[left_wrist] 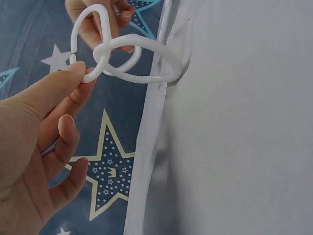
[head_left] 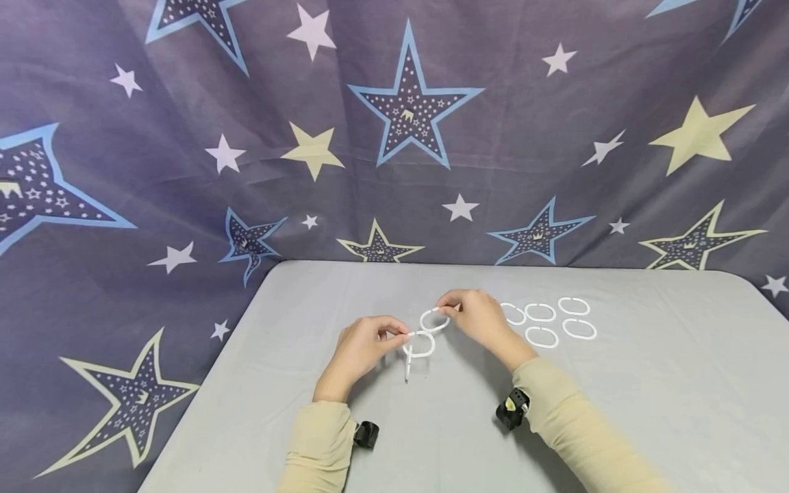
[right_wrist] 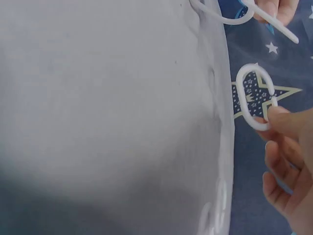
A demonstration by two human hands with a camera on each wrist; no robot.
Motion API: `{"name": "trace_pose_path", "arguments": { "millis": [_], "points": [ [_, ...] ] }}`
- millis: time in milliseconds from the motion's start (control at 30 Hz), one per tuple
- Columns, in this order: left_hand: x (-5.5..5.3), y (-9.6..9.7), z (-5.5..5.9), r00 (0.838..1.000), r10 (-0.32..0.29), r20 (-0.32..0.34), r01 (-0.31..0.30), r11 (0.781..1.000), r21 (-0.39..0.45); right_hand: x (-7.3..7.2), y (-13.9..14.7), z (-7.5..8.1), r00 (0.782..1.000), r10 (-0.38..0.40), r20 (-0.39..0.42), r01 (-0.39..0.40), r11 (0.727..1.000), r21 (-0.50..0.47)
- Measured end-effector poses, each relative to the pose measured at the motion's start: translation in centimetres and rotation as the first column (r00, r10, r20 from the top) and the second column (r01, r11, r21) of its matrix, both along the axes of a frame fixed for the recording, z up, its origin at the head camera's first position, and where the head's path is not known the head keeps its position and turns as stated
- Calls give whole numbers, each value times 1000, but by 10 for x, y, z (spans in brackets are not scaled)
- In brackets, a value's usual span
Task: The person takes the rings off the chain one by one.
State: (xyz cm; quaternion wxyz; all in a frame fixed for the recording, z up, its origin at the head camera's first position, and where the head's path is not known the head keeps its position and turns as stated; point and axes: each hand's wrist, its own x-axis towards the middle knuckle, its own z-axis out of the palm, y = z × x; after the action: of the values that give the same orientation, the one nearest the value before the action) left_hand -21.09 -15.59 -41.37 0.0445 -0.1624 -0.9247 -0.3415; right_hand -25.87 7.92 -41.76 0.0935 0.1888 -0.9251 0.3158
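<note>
My left hand [head_left: 365, 348] pinches a white oval plastic link [head_left: 422, 356] between thumb and fingertips, above the table. A second white link [head_left: 407, 370] is hooked through it and hangs down, seen edge-on in the head view. In the left wrist view the hooked link [left_wrist: 146, 43] stretches to the right from the held one. My right hand [head_left: 483, 320] pinches another white link [head_left: 422, 320] by one end, just beyond the left hand's link and overlapping it in the head view. A small gap in the side of this link [right_wrist: 242, 93] shows near the thumb in the right wrist view.
Several more white links [head_left: 541, 347] lie loose on the grey table [head_left: 647, 383], right of my right hand. A dark star-patterned cloth [head_left: 524, 137] hangs behind the table's back edge and along its left side. Black wrist cameras [head_left: 366, 435] sit at both sleeves.
</note>
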Motion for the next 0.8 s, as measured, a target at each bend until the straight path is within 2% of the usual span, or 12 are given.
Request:
{"name": "trace_pose_path", "arguments": {
  "millis": [200,433,633,800],
  "points": [
    [1,2,1,1000,9,5,-9,1000,-8,-10,8,-6,991,-75,114,81,995,-51],
    [2,2,2,1000,3,12,-3,1000,2,-20,12,-12,959,-143,247,170,981,-95],
    [2,2,2,1000,-12,12,12,1000,-2,-27,13,-17,948,-163,273,199,974,-108],
    [2,2,1,1000,-25,15,25,1000,-10,-30,12,-17,948,-188,258,212,975,-67]
  ]
}}
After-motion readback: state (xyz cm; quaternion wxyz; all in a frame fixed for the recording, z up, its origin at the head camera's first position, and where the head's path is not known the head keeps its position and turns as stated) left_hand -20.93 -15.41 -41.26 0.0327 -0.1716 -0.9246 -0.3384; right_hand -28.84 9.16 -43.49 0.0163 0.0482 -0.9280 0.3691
